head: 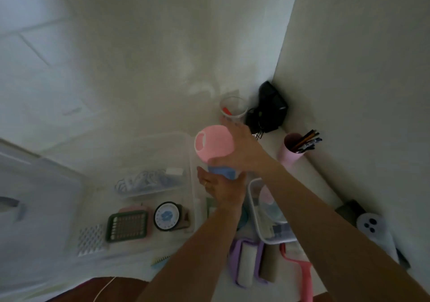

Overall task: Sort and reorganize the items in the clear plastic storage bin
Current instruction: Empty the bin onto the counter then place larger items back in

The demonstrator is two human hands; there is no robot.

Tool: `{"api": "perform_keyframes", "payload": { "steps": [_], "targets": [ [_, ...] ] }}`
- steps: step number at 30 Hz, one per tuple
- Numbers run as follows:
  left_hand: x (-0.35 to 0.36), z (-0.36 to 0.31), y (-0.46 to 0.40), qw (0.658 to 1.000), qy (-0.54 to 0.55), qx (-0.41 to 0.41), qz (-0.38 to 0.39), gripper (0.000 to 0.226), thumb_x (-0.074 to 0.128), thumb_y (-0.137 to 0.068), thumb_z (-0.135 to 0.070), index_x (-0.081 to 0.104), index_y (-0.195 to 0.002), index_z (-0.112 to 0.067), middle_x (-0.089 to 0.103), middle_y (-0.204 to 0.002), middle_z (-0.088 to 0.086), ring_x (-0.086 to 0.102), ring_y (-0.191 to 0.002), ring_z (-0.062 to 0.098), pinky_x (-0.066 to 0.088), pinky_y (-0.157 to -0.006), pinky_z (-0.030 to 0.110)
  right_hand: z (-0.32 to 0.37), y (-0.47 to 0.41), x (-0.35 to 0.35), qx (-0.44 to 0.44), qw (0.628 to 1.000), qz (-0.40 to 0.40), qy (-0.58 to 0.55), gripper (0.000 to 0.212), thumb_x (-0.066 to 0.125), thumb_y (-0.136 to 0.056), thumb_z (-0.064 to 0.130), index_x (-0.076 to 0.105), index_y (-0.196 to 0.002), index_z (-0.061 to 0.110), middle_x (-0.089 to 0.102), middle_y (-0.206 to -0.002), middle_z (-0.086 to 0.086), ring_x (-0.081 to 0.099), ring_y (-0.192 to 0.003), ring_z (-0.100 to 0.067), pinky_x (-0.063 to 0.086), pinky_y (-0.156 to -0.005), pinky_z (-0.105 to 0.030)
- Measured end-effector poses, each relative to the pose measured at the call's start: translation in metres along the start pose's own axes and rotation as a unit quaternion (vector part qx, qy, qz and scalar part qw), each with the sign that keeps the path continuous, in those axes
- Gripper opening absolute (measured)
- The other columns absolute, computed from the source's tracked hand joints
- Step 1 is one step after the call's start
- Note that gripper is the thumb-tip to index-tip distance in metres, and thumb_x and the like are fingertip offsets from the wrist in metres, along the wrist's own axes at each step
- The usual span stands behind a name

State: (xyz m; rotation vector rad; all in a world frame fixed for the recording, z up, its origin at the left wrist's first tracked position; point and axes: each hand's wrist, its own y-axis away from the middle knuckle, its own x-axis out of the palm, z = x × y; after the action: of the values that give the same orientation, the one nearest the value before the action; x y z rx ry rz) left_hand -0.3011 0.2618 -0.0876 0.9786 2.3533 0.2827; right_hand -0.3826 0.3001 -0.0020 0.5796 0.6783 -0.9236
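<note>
Both hands hold a pink and blue cup [215, 149] above the clear bin [162, 162]. The right hand [242, 148] has its fingers wrapped around it. The left hand [221, 187] grips it from below.

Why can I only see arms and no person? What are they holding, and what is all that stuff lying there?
The camera sits on the person's head and looks down, so you only see their two bare arms reaching out. There is just this one picture, taken from up there.

Both hands hold one thing together: the right hand wraps around a pink and blue object, and the left hand grips its blue bottom end. I cannot tell exactly what it is.

Below them is a clear plastic storage bin on a white surface. In or near it lie a round dial with a black rim and a green grid tray. A smaller white basket sits to the right. By the wall stand a pink cup of pencils, a clear glass and a black device.
</note>
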Motion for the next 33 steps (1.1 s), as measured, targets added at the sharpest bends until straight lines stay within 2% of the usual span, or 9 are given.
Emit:
{"api": "perform_keyframes", "payload": {
  "steps": [5, 8, 11, 13, 16, 20, 23, 27, 33],
  "targets": [
    [0.011, -0.004, -0.031, 0.994, -0.013, 0.079, -0.071, 0.066, 0.070, -0.086, -0.017, 0.040, -0.144, -0.026, 0.050, -0.139, -0.010, 0.056, -0.123, 0.011, 0.047, -0.099, 0.020, -0.020, -0.023, 0.023, 0.002, 1.000, 0.025, 0.001, 0.118, 0.092, -0.055, 0.045, 0.023, -0.151, 0.040, 0.023, -0.146, -0.006, 0.040, -0.133, -0.029, 0.036, -0.107, -0.034],
    [0.011, -0.006, -0.033, 0.992, 0.008, 0.108, -0.069, 0.075, 0.084, -0.067, -0.028, 0.045, -0.132, -0.021, 0.059, -0.124, -0.003, 0.066, -0.104, 0.018, 0.057, -0.083, 0.033, -0.030, -0.024, 0.019, 0.018, 0.998, -0.036, -0.041, 0.107, 0.090, -0.054, 0.049, 0.033, -0.144, 0.041, 0.038, -0.136, -0.001, 0.046, -0.119, -0.019, 0.041, -0.100, -0.028],
    [-0.001, -0.022, -0.017, 0.992, 0.036, 0.114, -0.033, 0.085, 0.092, -0.056, -0.036, 0.047, -0.126, -0.017, 0.066, -0.110, -0.002, 0.067, -0.092, 0.020, 0.052, -0.067, 0.026, -0.025, -0.021, 0.004, 0.052, 0.968, -0.228, -0.086, 0.073, 0.069, -0.076, 0.060, 0.043, -0.137, 0.031, 0.057, -0.126, -0.006, 0.051, -0.110, -0.019, 0.048, -0.096, -0.036],
    [-0.019, -0.045, -0.002, 0.989, 0.052, 0.135, -0.009, 0.081, 0.092, -0.059, -0.030, 0.049, -0.127, -0.018, 0.064, -0.105, -0.008, 0.065, -0.089, 0.017, 0.048, -0.064, 0.019, -0.012, -0.003, -0.038, 0.038, 0.976, -0.175, -0.126, 0.083, 0.080, -0.064, 0.060, 0.046, -0.136, 0.035, 0.054, -0.131, 0.003, 0.051, -0.116, -0.017, 0.048, -0.095, -0.033],
    [-0.060, -0.083, 0.015, 0.985, 0.077, 0.155, 0.025, 0.082, 0.092, -0.060, -0.034, 0.049, -0.129, -0.025, 0.059, -0.107, -0.013, 0.062, -0.092, 0.012, 0.056, -0.073, 0.029, 0.029, 0.035, -0.114, 0.019, 0.978, -0.105, -0.177, 0.089, 0.090, -0.060, 0.043, 0.046, -0.137, 0.043, 0.049, -0.131, 0.015, 0.054, -0.113, -0.007, 0.047, -0.080, -0.016],
    [-0.156, -0.118, 0.019, 0.973, 0.078, 0.218, -0.008, 0.081, 0.092, -0.059, -0.041, 0.049, -0.126, -0.028, 0.057, -0.104, -0.019, 0.060, -0.088, 0.001, 0.054, -0.070, 0.024, 0.133, 0.051, -0.132, -0.055, 0.971, -0.085, -0.216, 0.086, 0.087, -0.063, 0.045, 0.045, -0.137, 0.047, 0.049, -0.129, 0.011, 0.058, -0.104, -0.009, 0.059, -0.078, -0.033],
    [-0.240, -0.114, 0.002, 0.967, 0.047, 0.240, -0.075, 0.079, 0.092, -0.057, -0.042, 0.050, -0.122, -0.027, 0.057, -0.104, -0.018, 0.059, -0.087, 0.003, 0.051, -0.069, 0.025, 0.200, 0.044, -0.095, -0.087, 0.963, -0.062, -0.246, 0.091, 0.089, -0.058, 0.049, 0.044, -0.137, 0.048, 0.049, -0.129, 0.012, 0.059, -0.106, -0.012, 0.060, -0.073, -0.033],
    [-0.337, -0.074, -0.040, 0.966, -0.021, 0.206, -0.154, 0.075, 0.093, -0.056, -0.039, 0.046, -0.114, -0.026, 0.056, -0.100, -0.012, 0.059, -0.086, 0.014, 0.050, -0.069, 0.032, 0.265, 0.018, 0.006, -0.106, 0.959, -0.025, -0.261, 0.110, 0.087, -0.038, 0.066, 0.044, -0.138, 0.046, 0.051, -0.132, 0.011, 0.058, -0.114, -0.015, 0.059, -0.087, -0.039],
    [-0.418, 0.002, -0.108, 0.968, -0.094, 0.110, -0.206, 0.085, 0.094, -0.056, -0.040, 0.047, -0.121, -0.014, 0.059, -0.107, -0.001, 0.064, -0.098, 0.027, 0.056, -0.078, 0.041, 0.294, -0.005, 0.126, -0.066, 0.965, -0.004, -0.253, 0.103, 0.092, -0.055, 0.050, 0.041, -0.144, 0.037, 0.052, -0.133, 0.003, 0.056, -0.108, -0.013, 0.044, -0.073, -0.012]
  ]
}}
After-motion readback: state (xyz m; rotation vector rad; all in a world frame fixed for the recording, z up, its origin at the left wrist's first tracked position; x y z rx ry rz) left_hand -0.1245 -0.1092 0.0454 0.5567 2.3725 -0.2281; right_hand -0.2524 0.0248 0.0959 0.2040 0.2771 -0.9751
